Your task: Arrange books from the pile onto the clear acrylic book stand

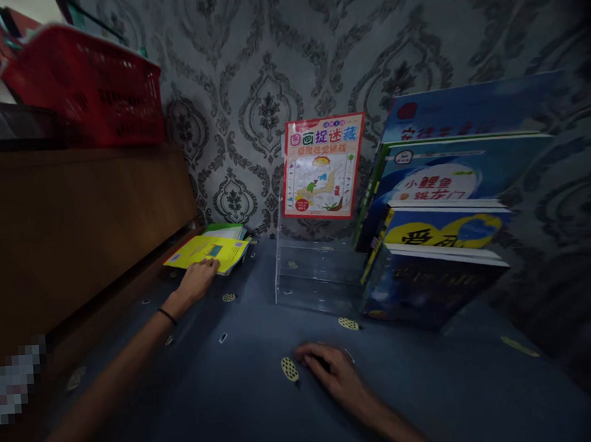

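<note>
My left hand (pixel 202 280) reaches to the back left, its fingers bent on the near edge of a yellow book (pixel 197 251). The thumb side is partly hidden. That book lies flat over a green-and-white book (pixel 226 231) near the wall. My right hand (pixel 329 365) rests on the dark blue tabletop, loosely curled, with a gap between thumb and fingers and nothing visible in it. Beyond it stands a clear stepped book stand (pixel 319 276). A red-bordered picture book (pixel 323 168) is upright at the left of its back tier.
Several books stand in tiers on the stand's right, among them a dark blue book (pixel 434 286) in front and a teal book (pixel 452 168) behind. At left is a wooden cabinet (pixel 75 221) bearing a red basket (pixel 87 87). Patterned wallpaper (pixel 268 102) covers the wall behind.
</note>
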### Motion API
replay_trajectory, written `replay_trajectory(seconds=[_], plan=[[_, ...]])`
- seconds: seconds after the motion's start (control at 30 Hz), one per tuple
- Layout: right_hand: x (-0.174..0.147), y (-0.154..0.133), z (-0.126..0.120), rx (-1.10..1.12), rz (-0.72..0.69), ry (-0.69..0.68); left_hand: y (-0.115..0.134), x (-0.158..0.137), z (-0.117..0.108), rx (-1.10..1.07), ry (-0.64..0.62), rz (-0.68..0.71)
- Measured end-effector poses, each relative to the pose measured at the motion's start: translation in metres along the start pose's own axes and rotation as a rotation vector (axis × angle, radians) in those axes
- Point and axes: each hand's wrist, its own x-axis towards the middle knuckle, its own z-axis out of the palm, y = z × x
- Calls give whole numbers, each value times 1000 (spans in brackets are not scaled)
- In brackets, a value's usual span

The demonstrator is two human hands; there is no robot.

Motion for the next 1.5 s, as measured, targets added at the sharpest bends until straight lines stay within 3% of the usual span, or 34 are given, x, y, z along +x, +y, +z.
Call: replay_trajectory(seconds=[0.2, 0.4, 0.53, 0.67, 0.77, 0.83, 0.93, 1.03, 1.23, 1.33, 1.5], plan=[[-2, 0, -1, -11, -13, -10, 25, -83, 21, 98, -35, 41], [-1, 0, 0, -3, -21, -4, 66, -159, 38, 211, -164, 119], [-3, -2, 1, -37, -50, 49, 110, -182, 35, 175, -103, 230], [-9, -21, 2, -75, -241, 124, 175, -194, 26, 77, 35, 379], [-13, -37, 5, -115, -309, 16, 220, -198, 16, -46, 172, 447], [-15, -40, 10, -159, -291, -72, 234, -196, 7, -121, 186, 499], [-17, -30, 20, -214, -255, -94, 226, -186, 2, -230, 105, 552], [-18, -12, 28, -257, -253, -32, 191, -168, 10, -263, 66, 541], [-20, -8, 33, -391, -275, -48, 111, -135, 41, -265, 88, 153], [-11, -23, 41, -476, -253, -106, 97, -130, 50, -278, 109, 116], [20, -49, 65, -532, -216, -271, 98, -133, 57, -281, 140, 127]])
